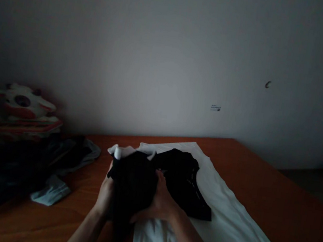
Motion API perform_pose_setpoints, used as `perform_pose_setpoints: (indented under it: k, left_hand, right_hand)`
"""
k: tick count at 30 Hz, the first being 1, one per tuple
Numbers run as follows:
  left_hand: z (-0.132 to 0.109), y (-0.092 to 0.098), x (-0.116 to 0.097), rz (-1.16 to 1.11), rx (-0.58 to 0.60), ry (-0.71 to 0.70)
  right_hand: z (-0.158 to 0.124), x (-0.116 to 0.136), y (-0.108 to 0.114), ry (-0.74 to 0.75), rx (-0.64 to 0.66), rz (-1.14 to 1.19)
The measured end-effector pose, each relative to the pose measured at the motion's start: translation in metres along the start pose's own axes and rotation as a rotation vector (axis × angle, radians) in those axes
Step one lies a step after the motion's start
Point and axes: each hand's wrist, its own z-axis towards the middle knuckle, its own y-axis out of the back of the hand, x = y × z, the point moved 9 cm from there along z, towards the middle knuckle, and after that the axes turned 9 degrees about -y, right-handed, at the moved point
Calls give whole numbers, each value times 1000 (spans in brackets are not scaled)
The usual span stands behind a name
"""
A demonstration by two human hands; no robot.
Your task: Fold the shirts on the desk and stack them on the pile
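A bunched black garment [135,181] with a white edge at its top is held up between both hands, its exact kind unclear in the dim light. My left hand [106,191] grips its left side, the fingers partly hidden behind the cloth. On the right side, my right hand [160,201] is closed on it, thumb toward me. Just beyond lies another black garment [182,184], flat on a spread white cloth [234,223]. The lower end of the held garment hangs down, dark and blurred.
The brown surface [261,183] runs back to a grey wall [170,58]. Dark clothes [13,168] are heaped at the left, with a light grey cloth piece [51,190] beside them. Behind the heap sits a white and red plush toy [27,102]. A hook [268,84] is on the wall.
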Motion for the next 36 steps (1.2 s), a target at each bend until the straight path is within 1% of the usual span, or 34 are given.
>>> perform_pose_setpoints:
  k: [1, 3, 4, 6, 8, 10, 12, 14, 15, 16, 17, 18, 19, 20, 21, 22, 24, 26, 28, 30, 31, 32, 33, 35, 36]
  left_hand:
    - [8, 13, -2, 38, -87, -38]
    - [21, 31, 3, 113, -195, -40]
    - [27, 37, 8, 145, -224, -22]
    - [35, 40, 19, 188, -222, 33]
    - [38, 37, 28, 206, -187, 56]
    - [38, 32, 28, 216, -166, 20]
    - [34, 28, 18, 217, -174, -83]
    - [26, 24, 1, 209, -160, -249]
    - [21, 18, -11, 225, -104, -375]
    - [14, 8, -23, 264, -10, -523]
    - [4, -5, -32, 326, 115, -671]
    - [-7, -20, -36, 403, 251, -796]
    - [-18, -33, -34, 481, 380, -883]
    - [-27, -45, -27, 546, 486, -920]
    - [-31, -52, -18, 576, 554, -898]
    - [-33, -57, -8, 574, 592, -843]
    - [-32, -62, 9, 505, 614, -694]
    - [-29, -62, 19, 404, 584, -561]
    - [-25, -58, 20, 326, 534, -481]
    - [-20, -54, 18, 270, 493, -426]
    - [-17, -53, 18, 247, 481, -401]
    - [-14, -53, 18, 224, 468, -379]
    - [-11, -52, 18, 199, 444, -362]
    - [-4, -47, 20, 120, 348, -321]
    - [0, -43, 23, 40, 277, -274]
  right_hand:
    - [-1, 7, -6, 58, 61, -35]
    - [-3, 16, -19, 129, 162, -139]
    - [-2, 17, -24, 128, 188, -195]
    - [1, 11, -29, 57, 177, -262]
    - [4, 2, -27, -47, 114, -222]
    - [7, -8, -18, -125, 15, -43]
    - [9, -17, -3, -166, -112, 201]
    - [11, -31, 15, -202, -257, 403]
    - [11, -38, 24, -229, -328, 472]
    - [11, -46, 31, -259, -390, 519]
    - [11, -52, 37, -283, -437, 545]
    - [11, -56, 41, -296, -468, 553]
    - [10, -57, 44, -293, -484, 548]
    - [9, -55, 45, -276, -487, 533]
    - [8, -52, 45, -251, -479, 512]
    - [6, -46, 43, -222, -458, 489]
    - [4, -31, 36, -164, -361, 423]
    - [1, -14, 24, -108, -203, 329]
    - [-1, 1, 10, -59, -32, 229]
    - [-3, 10, 2, -12, 66, 139]
    - [-3, 13, 1, 7, 80, 92]
    - [-2, 15, 2, 23, 65, 41]
    - [-2, 16, 5, 39, 18, -14]
    - [-2, 18, 16, 74, -127, -108]
    - [-4, 18, 25, 96, -218, -134]
